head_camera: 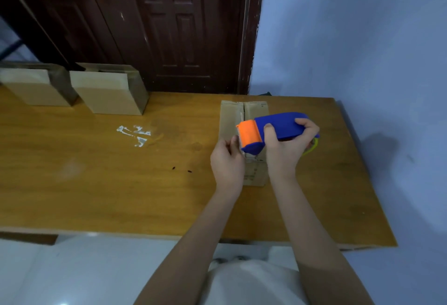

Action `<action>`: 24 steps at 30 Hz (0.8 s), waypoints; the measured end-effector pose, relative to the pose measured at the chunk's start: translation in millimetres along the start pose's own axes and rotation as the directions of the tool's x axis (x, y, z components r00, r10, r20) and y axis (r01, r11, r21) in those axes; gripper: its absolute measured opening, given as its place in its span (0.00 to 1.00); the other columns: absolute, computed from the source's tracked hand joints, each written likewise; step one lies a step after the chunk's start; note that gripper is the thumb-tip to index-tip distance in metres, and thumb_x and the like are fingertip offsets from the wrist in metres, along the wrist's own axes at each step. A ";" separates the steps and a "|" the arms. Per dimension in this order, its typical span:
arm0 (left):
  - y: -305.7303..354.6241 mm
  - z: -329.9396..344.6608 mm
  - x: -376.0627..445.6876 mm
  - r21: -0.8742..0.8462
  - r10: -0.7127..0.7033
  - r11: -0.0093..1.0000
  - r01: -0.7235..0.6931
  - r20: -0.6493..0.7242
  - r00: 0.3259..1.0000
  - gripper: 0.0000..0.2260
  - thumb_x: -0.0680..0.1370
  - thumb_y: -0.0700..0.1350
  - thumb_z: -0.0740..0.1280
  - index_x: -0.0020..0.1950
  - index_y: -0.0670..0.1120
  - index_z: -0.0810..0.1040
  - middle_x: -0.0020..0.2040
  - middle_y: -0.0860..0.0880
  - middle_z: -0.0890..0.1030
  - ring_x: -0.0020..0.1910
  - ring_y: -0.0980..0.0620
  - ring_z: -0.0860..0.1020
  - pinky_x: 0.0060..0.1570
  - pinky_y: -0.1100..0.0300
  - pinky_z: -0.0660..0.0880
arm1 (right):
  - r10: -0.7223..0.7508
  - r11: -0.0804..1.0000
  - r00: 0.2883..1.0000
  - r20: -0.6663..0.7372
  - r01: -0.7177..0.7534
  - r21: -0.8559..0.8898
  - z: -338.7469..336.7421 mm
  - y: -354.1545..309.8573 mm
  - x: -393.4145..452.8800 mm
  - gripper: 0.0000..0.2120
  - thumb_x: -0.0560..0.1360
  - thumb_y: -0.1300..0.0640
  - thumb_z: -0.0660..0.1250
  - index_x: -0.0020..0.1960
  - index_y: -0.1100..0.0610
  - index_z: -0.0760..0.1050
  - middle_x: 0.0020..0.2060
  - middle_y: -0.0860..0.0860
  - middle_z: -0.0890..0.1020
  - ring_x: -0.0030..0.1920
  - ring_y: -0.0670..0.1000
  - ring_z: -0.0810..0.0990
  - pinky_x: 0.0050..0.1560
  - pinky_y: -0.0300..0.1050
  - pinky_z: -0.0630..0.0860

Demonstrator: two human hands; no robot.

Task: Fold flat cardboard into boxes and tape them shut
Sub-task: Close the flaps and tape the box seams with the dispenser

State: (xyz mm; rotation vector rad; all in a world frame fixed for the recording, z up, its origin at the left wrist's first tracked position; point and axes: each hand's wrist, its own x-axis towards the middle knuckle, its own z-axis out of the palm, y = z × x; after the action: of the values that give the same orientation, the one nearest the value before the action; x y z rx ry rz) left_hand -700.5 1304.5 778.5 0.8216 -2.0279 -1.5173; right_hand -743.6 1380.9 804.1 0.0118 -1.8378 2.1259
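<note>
Head view: the taping step is judged to be in hand. A blue and orange tape dispenser is held in the right hand, whose grip is curled firmly round the blue body, thumb on the near side and fingers over the top. The orange head of the dispenser is turned toward the left hand. The left grip is narrow, with thumb and fingertips brought together right at the orange head, as if the free end of the tape were being pinched; the tape itself is too thin and clear to be made out, so what is actually held there cannot be told.

The folded cardboard box lies flat-topped on the counter, directly beneath both grips. Its centre seam runs away from the person, and part of it is seen just beyond the orange head; the near end of the box shows between the two wrists.

The next move is judged to call for the tape end to be drawn out, pressed onto the near end of the seam, and the dispenser then run along the seam toward the far edge, with the flaps kept closed.

Well to the left of the left grip, at the far edge of the counter, two more boxes are stood side by side.
</note>
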 end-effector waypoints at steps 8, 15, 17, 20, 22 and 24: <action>-21.1 -22.8 8.5 0.104 0.019 0.994 -0.020 0.004 1.000 0.13 0.81 0.47 0.60 0.40 0.42 0.73 0.29 0.50 0.72 0.28 0.53 0.69 0.29 0.57 0.64 | 0.026 1.000 0.998 -0.062 -0.026 -0.005 -13.5 0.9 10.8 0.25 0.69 0.69 0.70 0.60 0.58 0.60 0.52 0.46 0.68 0.40 0.35 0.76 0.37 0.32 0.74; -39.2 -54.6 26.9 0.262 0.063 0.963 -0.067 0.024 0.998 0.14 0.81 0.48 0.62 0.43 0.39 0.77 0.29 0.50 0.73 0.29 0.49 0.71 0.28 0.58 0.62 | -0.009 0.998 1.000 -0.005 0.008 -0.060 -27.0 10.5 -0.4 0.26 0.70 0.70 0.70 0.60 0.57 0.59 0.52 0.44 0.66 0.42 0.34 0.76 0.36 0.32 0.75; -42.5 -57.7 28.1 0.283 0.042 0.958 -0.055 0.052 0.998 0.14 0.81 0.48 0.62 0.43 0.39 0.77 0.28 0.51 0.72 0.28 0.51 0.70 0.27 0.59 0.62 | -0.002 0.997 1.000 -0.012 0.001 -0.072 -28.8 12.4 -1.6 0.26 0.70 0.70 0.70 0.60 0.56 0.59 0.53 0.44 0.66 0.43 0.33 0.76 0.36 0.32 0.75; -41.4 -55.1 28.3 0.265 -0.004 0.964 -0.014 0.066 0.998 0.13 0.81 0.48 0.62 0.42 0.41 0.77 0.29 0.51 0.73 0.27 0.54 0.71 0.28 0.60 0.64 | -0.013 0.997 0.999 -0.051 0.010 -0.071 -30.1 14.3 -4.3 0.26 0.70 0.70 0.70 0.59 0.57 0.59 0.53 0.44 0.67 0.43 0.34 0.76 0.36 0.32 0.75; -40.6 -54.3 27.3 0.235 -0.021 0.972 0.006 0.062 0.998 0.14 0.80 0.49 0.62 0.40 0.42 0.77 0.29 0.50 0.74 0.28 0.51 0.72 0.30 0.59 0.65 | -0.034 0.996 0.998 -0.050 0.030 -0.088 -30.1 15.8 -4.6 0.26 0.70 0.70 0.70 0.59 0.57 0.59 0.53 0.44 0.67 0.44 0.35 0.76 0.37 0.32 0.75; -36.6 -55.9 26.1 0.239 -0.013 0.971 -0.001 0.057 0.998 0.16 0.81 0.51 0.61 0.38 0.43 0.75 0.29 0.49 0.75 0.28 0.50 0.72 0.30 0.58 0.66 | -0.086 0.989 0.996 -0.009 0.084 -0.122 -30.0 15.3 -5.7 0.27 0.70 0.68 0.71 0.60 0.56 0.59 0.54 0.44 0.67 0.45 0.36 0.76 0.38 0.33 0.76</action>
State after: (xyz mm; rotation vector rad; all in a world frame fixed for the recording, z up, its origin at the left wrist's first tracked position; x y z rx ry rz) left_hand -674.1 1240.7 759.2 0.8844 -2.2848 -1.3296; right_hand -735.9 1406.8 783.2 0.0459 -1.9202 1.9493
